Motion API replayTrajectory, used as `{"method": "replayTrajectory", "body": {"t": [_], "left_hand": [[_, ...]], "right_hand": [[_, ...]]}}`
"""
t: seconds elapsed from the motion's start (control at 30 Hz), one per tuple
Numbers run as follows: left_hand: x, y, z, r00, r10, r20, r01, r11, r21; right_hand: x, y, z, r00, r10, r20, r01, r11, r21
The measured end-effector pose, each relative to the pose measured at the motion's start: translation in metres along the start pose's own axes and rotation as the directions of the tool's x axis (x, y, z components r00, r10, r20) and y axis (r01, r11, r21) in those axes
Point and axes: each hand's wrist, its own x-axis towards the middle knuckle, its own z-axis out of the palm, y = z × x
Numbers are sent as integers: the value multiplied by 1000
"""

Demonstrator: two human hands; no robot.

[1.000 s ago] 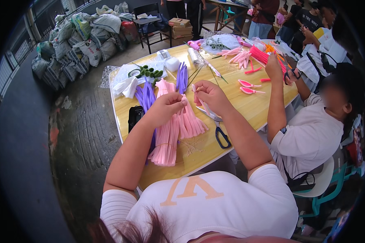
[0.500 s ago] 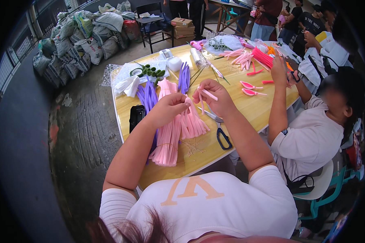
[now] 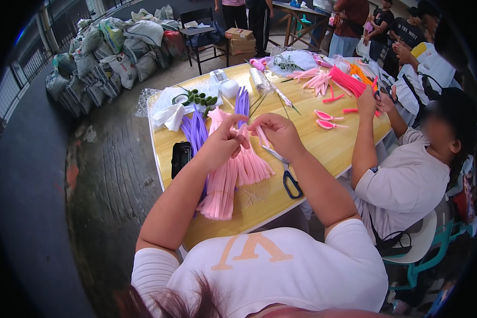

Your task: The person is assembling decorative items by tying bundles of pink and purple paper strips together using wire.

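Over the yellow table, my left hand (image 3: pixel 227 139) and my right hand (image 3: pixel 278 133) are close together at chest height. My right thumb and fingers pinch a short folded pink pipe cleaner (image 3: pixel 262 137), whose end hangs below them. My left fingers are curled at the other side of the pink work, the index finger bent over it; the exact grip is partly hidden. Beneath my hands lies a large bundle of pink pipe cleaners (image 3: pixel 221 191), with loose pink ones (image 3: pixel 253 167) fanned beside it. Scissors with dark blue handles (image 3: pixel 290 183) rest to the right.
Purple pipe cleaners (image 3: pixel 195 130), a black tray (image 3: pixel 181 159) and green rolled pieces (image 3: pixel 201 98) lie left and beyond. Two pink petal-shaped loops (image 3: pixel 328 119) sit to the right. A co-worker (image 3: pixel 403 175) at my right handles red pipe cleaners (image 3: pixel 349 80). Filled sacks (image 3: pixel 111 47) are piled at the back left.
My hands have come closer together, the left shifting slightly right with its index finger raised. The pink piece in my right hand now points downward. The co-worker's hands have lowered a little.
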Motion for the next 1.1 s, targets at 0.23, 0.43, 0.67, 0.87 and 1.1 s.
{"method": "replayTrajectory", "body": {"t": [0.23,0.43,0.67,0.87,1.1], "left_hand": [[4,-8,-6,999,-27,20,30,983,-183],[-1,-11,5,992,-9,125,40,969,-242],[-1,-12,4,981,45,188,29,926,-376],[2,-8,2,972,8,233,90,910,-404],[3,-13,-1,985,-27,171,102,889,-446]], "right_hand": [[-5,-6,13,909,-416,-5,375,826,-421],[-7,-17,23,856,-517,-11,452,758,-469],[-9,-11,24,902,-430,-44,383,842,-379],[-7,-6,22,927,-360,-108,296,877,-379],[-3,-10,22,950,-310,-48,254,851,-459]]}}
